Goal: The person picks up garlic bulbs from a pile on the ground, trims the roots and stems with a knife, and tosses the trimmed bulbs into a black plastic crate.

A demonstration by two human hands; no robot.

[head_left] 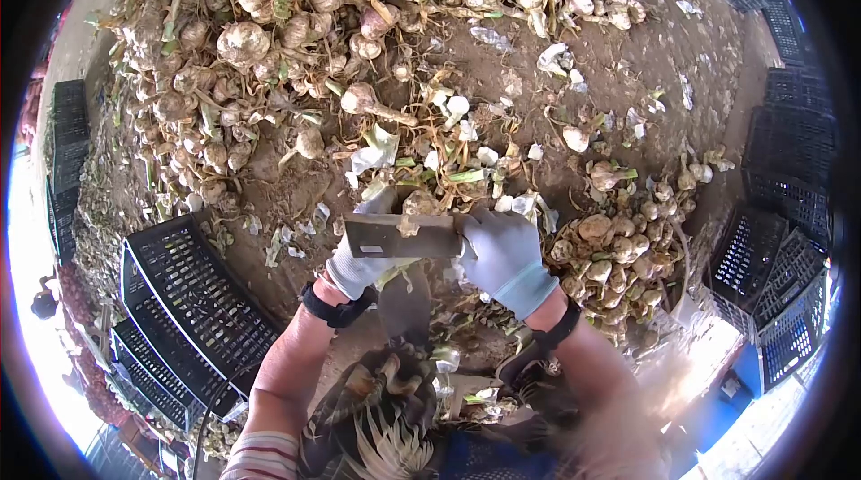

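My right hand (504, 258), in a white glove with a pale blue cuff, is closed round the handle end of a cleaver (372, 234). The wide blade lies level, pointing left, with a bit of soil or peel stuck on it. Behind and under the blade is my left hand (352, 270), also gloved, its fingers partly hidden by the metal. Those fingers are closed on a garlic bulb (421, 203) that shows just past the blade's upper edge. Cut stalks and peel (466, 176) lie on the soil beyond both hands.
A big heap of garlic (296, 32) covers the ground ahead and left. A smaller garlic pile (619, 251) lies by my right arm. Black crates stand at left (202, 301) and right (789, 157). Loose peel is scattered over the dirt.
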